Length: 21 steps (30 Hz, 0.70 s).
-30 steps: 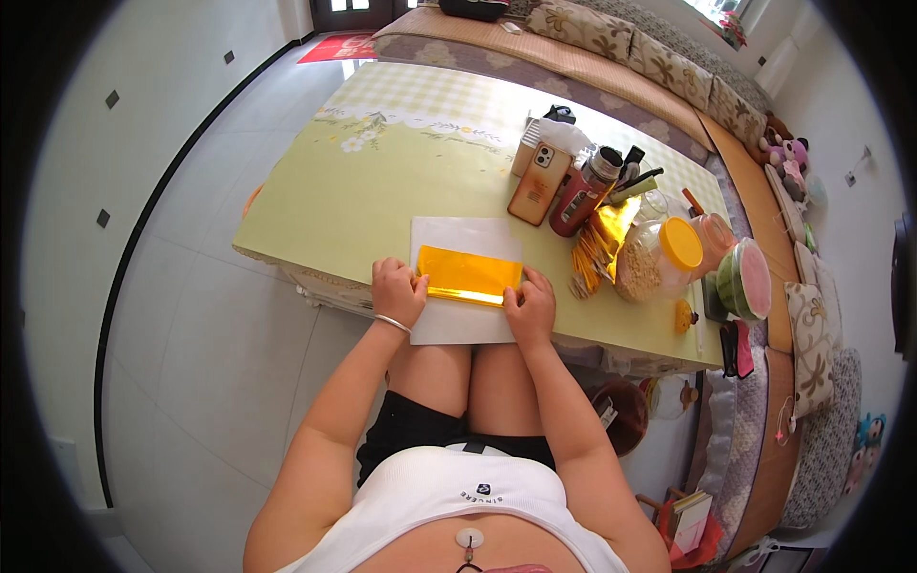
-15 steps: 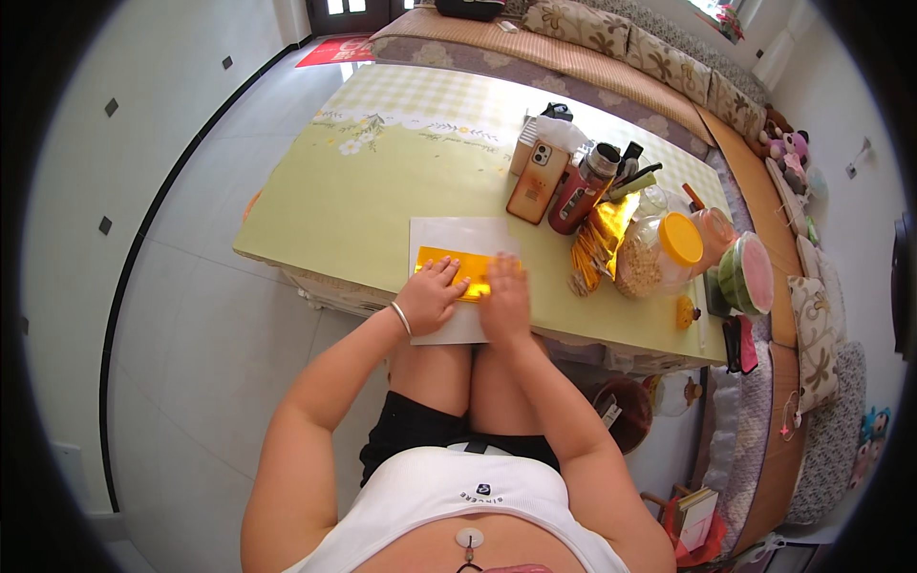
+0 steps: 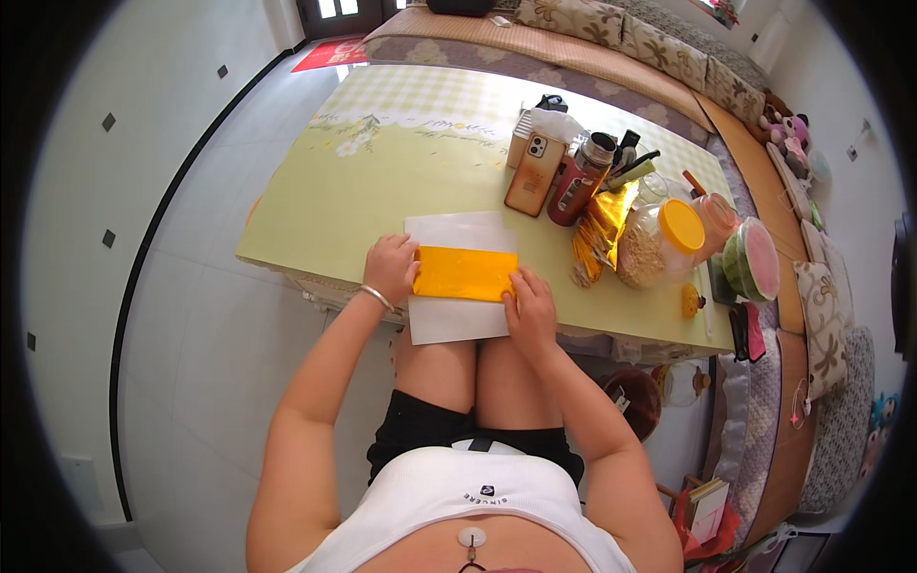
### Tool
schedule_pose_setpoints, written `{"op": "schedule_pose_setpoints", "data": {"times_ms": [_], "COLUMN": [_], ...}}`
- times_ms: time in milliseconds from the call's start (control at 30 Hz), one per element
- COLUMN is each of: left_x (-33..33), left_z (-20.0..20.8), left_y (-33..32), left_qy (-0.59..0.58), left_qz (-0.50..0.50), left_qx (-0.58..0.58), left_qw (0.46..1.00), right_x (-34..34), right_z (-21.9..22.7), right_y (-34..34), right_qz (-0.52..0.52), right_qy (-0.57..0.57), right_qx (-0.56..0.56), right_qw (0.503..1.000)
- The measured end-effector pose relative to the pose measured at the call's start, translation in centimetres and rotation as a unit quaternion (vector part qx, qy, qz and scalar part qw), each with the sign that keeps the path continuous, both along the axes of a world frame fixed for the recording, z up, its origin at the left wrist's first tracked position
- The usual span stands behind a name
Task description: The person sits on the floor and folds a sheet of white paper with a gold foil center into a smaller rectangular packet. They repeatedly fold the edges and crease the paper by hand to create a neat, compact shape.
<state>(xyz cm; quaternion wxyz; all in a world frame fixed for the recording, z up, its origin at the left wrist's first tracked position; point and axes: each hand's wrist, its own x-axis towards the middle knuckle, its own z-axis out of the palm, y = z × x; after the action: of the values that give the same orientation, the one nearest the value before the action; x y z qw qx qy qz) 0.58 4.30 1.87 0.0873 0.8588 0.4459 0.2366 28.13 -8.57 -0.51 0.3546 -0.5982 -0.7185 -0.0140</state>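
A folded strip of shiny gold foil paper [image 3: 464, 274] lies crosswise over white paper [image 3: 455, 322] at the table's near edge. My left hand [image 3: 390, 270] grips the strip's left end, its fingers curled at the edge. At the other end, my right hand [image 3: 532, 302] holds the lower right corner between thumb and fingers. The strip looks flat and roughly level between them. Part of the white paper sticks out beyond the strip, and its near end overhangs the table edge above my thighs.
Right of the paper stand a phone [image 3: 534, 176], a red flask [image 3: 579, 181], a bundle of gold foil [image 3: 602, 229], a yellow-lidded jar [image 3: 652, 250] and a wrapped watermelon half [image 3: 752, 260]. A small yellow figure [image 3: 692, 301] sits near the table's right edge. A bin [image 3: 634, 401] stands below.
My hands have moved apart from lying flat on the gold strip to its two ends, where the fingers now grip it. More of the strip shows.
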Motion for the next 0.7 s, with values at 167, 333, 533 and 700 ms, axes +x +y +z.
{"op": "schedule_pose_setpoints", "data": {"times_ms": [167,333,533,700], "left_x": [2.5,2.2,0.5,1.6], "left_z": [1.0,0.9,-1.1,1.7], "left_y": [3.0,4.4,2.8,0.5], "left_qy": [0.043,0.039,-0.249,-0.436], "left_qz": [0.021,0.051,0.098,0.152], "left_qx": [-0.068,-0.233,-0.286,-0.44], "left_qw": [0.997,0.97,0.92,0.771], "right_x": [-2.4,-1.8,-2.3,-1.3], "right_z": [1.4,1.6,1.4,0.8], "right_y": [3.3,4.6,4.7,6.6], "right_qz": [0.024,-0.019,-0.032,-0.02], "right_qy": [0.523,0.593,0.648,0.684], "right_qx": [-0.26,-0.317,-0.265,-0.249], "right_qw": [0.812,0.74,0.714,0.686]}}
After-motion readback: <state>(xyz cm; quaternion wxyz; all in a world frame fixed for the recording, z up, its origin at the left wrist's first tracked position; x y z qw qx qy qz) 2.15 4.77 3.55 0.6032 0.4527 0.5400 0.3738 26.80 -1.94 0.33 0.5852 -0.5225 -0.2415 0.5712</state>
